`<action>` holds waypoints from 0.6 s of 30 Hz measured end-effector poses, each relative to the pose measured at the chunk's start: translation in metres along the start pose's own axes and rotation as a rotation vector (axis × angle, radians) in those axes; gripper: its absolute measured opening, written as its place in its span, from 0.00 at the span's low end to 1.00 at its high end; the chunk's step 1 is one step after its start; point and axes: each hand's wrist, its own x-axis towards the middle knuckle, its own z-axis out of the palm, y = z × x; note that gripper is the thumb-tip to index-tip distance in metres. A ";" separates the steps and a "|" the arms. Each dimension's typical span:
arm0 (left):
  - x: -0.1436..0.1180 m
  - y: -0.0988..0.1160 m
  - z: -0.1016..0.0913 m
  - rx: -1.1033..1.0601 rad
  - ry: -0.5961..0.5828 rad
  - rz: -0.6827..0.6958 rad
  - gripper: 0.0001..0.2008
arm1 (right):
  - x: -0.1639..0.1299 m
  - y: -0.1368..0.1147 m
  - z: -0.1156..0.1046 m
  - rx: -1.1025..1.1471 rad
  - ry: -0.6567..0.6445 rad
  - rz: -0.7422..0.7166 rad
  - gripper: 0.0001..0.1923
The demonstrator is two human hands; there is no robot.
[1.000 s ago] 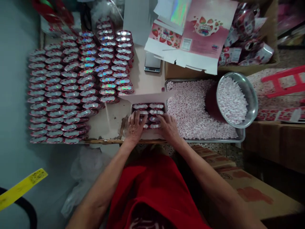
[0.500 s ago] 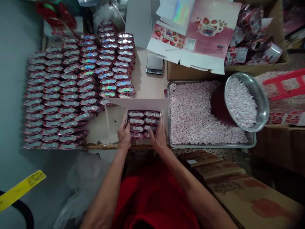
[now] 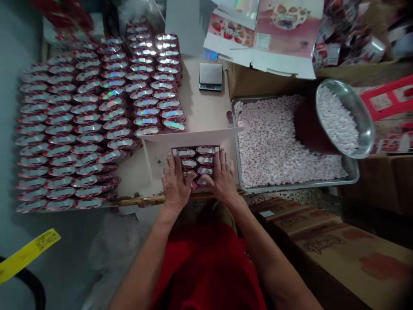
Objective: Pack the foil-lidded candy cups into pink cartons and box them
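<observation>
A small open carton [image 3: 193,138] with its lid flap raised lies at the table's near edge, filled with two columns of shiny-topped red packets [image 3: 196,157]. My left hand [image 3: 174,183] rests flat on the carton's left side, fingers spread over the packets. My right hand [image 3: 221,176] lies flat on its right side, fingers on the packets. Neither hand grips anything that I can see. Many rows of the same packets [image 3: 84,120] cover the table to the left.
A metal tray [image 3: 300,186] of small pink-white candies sits to the right, with a steel bowl [image 3: 345,118] of candies tilted in it. A small scale [image 3: 211,76] stands behind the carton. Flat printed cartons [image 3: 267,34] lie at the back. Brown boxes [image 3: 338,249] stand at lower right.
Both hands have moved from gripping the carton's sides to lying flat on the packets. The view has shifted a little, so the table sits slightly higher and further right.
</observation>
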 end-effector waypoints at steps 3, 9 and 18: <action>0.010 -0.020 -0.014 -0.217 0.004 -0.014 0.25 | 0.004 0.021 -0.014 0.284 -0.005 -0.014 0.31; 0.045 -0.066 -0.014 -0.679 -0.009 -0.070 0.41 | 0.041 0.058 -0.028 0.437 -0.013 0.011 0.41; 0.091 -0.062 -0.062 -0.172 -0.376 0.404 0.16 | 0.075 0.033 -0.095 -0.262 -0.433 -0.520 0.29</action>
